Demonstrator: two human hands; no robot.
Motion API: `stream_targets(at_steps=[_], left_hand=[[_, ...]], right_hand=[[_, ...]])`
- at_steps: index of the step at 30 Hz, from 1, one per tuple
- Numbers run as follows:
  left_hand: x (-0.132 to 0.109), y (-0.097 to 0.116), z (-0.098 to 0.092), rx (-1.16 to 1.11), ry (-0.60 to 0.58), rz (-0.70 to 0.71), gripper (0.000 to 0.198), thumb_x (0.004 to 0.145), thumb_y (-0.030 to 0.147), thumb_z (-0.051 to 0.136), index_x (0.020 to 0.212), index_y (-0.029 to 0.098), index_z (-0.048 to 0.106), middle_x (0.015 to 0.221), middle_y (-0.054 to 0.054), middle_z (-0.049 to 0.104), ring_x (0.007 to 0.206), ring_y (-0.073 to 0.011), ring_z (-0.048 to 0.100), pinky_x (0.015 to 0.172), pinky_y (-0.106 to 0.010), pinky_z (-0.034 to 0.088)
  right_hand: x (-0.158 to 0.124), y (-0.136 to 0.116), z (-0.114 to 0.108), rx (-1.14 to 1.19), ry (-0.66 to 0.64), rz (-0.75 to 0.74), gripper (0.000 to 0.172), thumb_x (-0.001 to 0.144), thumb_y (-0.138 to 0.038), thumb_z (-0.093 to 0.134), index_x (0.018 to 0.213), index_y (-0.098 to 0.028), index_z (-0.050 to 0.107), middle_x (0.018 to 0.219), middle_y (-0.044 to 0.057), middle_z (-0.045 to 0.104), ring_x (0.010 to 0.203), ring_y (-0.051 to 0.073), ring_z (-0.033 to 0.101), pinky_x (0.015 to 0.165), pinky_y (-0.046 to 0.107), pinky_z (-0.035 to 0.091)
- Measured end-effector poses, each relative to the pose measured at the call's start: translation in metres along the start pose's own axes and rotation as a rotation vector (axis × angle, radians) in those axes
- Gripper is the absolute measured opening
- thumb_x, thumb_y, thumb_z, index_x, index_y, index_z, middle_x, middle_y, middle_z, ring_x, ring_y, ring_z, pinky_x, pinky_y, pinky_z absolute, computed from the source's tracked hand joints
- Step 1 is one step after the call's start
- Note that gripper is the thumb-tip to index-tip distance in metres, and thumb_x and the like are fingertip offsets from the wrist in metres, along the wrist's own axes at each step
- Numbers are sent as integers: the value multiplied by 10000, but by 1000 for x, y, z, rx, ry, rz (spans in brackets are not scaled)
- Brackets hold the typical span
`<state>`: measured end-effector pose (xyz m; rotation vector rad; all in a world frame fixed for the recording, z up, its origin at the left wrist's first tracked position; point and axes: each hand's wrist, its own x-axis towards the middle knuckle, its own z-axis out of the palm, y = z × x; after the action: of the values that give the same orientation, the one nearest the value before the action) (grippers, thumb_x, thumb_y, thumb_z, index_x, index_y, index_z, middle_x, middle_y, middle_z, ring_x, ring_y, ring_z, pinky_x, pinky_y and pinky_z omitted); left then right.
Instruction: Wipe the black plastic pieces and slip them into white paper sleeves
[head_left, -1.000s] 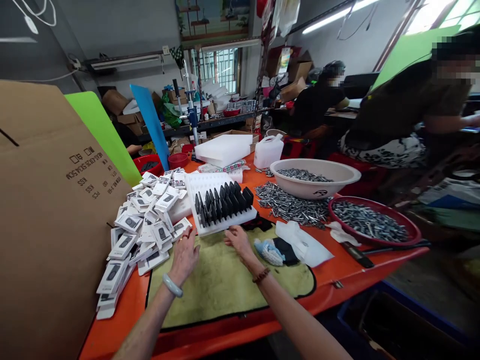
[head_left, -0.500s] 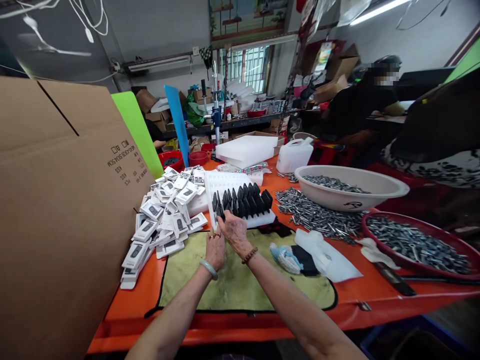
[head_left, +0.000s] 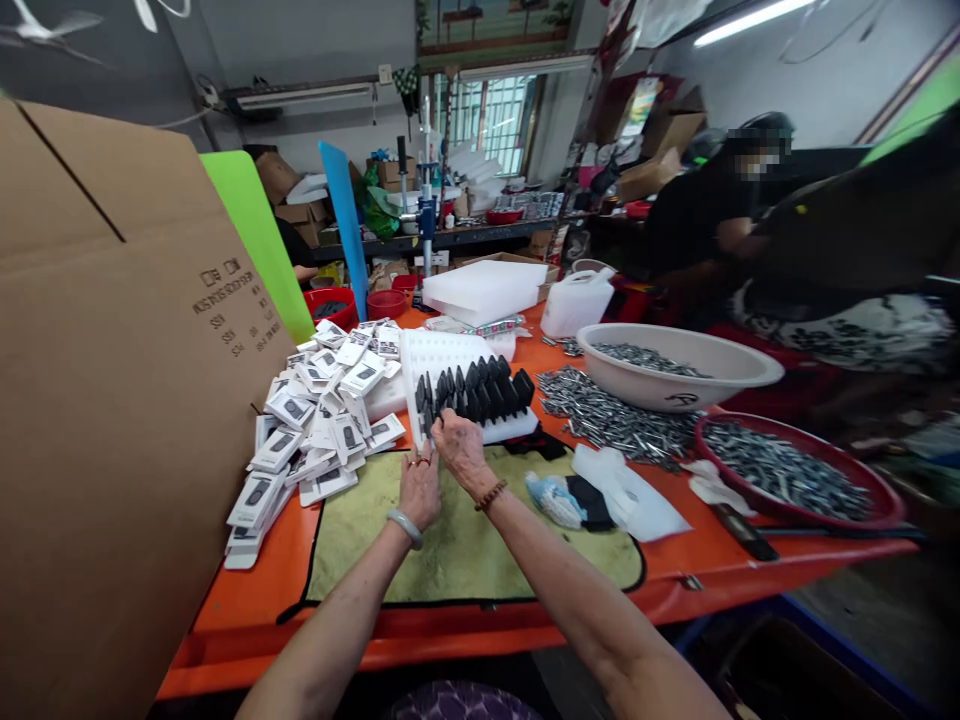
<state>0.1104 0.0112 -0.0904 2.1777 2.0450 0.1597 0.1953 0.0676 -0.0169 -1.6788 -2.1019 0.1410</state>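
On an orange table [head_left: 525,632], a white foam tray [head_left: 511,430] holds a row of upright black pieces [head_left: 491,390] just beyond two bare hands. The right hand [head_left: 460,448] reaches the row's near left end, fingers bent; whether they grip a piece, I cannot tell. The left hand [head_left: 420,488] is just beside it, near the tray's corner, its grip unclear too.
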Motion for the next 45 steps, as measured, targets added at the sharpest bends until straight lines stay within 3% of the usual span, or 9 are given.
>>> stream_targets(at_steps=[10,14,18,21,23,26,31,35,45], left_hand=[[1,-2,-6,-248,45,-26,680,708,120,653,1361,125,463,1547,-169,277,1424,-385,216,1143,-535,174],[-18,-8,-28,-972,45,-149,339,880,327,525,1159,159,614,1377,-157,522,1307,-300,442,1076,-451,346],[-57,-2,-43,-1667,-390,-241,592,929,591,317,1083,114,630,1042,-170,681,852,-226,678,796,-365,526],[-86,13,-42,-2001,-820,-273,665,902,654,298,1115,99,597,963,-185,692,757,-259,697,720,-406,541],[-102,22,-37,-2062,-932,-287,642,906,636,320,1171,101,555,986,-197,692,759,-288,705,708,-439,541],[-116,29,-30,-2110,-889,-368,540,935,527,389,1194,74,527,978,-198,698,723,-252,703,711,-391,536],[-124,29,-28,-2207,-726,-526,484,969,484,310,1093,94,569,889,-142,688,675,-209,666,657,-328,516],[-128,30,-27,-2311,-654,-667,421,982,375,293,970,80,593,786,-105,648,645,-180,624,638,-305,506],[-135,25,-16,-2288,-516,-704,190,838,91,589,1016,67,651,629,-9,614,489,-69,542,480,-164,445]], right_hand=[[-13,16,-96,362,246,16,182,844,-228,492,695,-170,580,612,27,631,551,124,570,528,224,353],[-44,72,-126,899,-116,155,231,779,-385,574,665,-187,543,452,-50,508,381,84,444,401,201,336],[-79,106,-109,1162,-479,253,349,690,-495,668,633,-176,538,415,-65,478,336,51,370,351,181,293],[-102,105,-79,1196,-572,301,383,672,-522,690,631,-174,536,418,-66,478,343,51,370,354,181,280],[-112,104,-59,1198,-583,323,406,682,-549,680,635,-176,525,438,-61,486,355,58,385,368,190,298],[-115,116,-38,1053,-470,315,421,778,-587,562,695,-174,556,525,-21,549,413,93,460,428,227,382],[-105,165,-23,240,50,189,291,876,-373,508,958,-125,636,944,143,650,893,239,586,797,349,449],[-111,182,-11,-45,-81,95,343,831,-295,608,1141,-148,596,1078,148,615,977,257,545,827,348,406],[-96,171,-36,944,-26,368,281,786,-442,522,859,-177,579,764,61,661,605,172,594,563,306,494]])
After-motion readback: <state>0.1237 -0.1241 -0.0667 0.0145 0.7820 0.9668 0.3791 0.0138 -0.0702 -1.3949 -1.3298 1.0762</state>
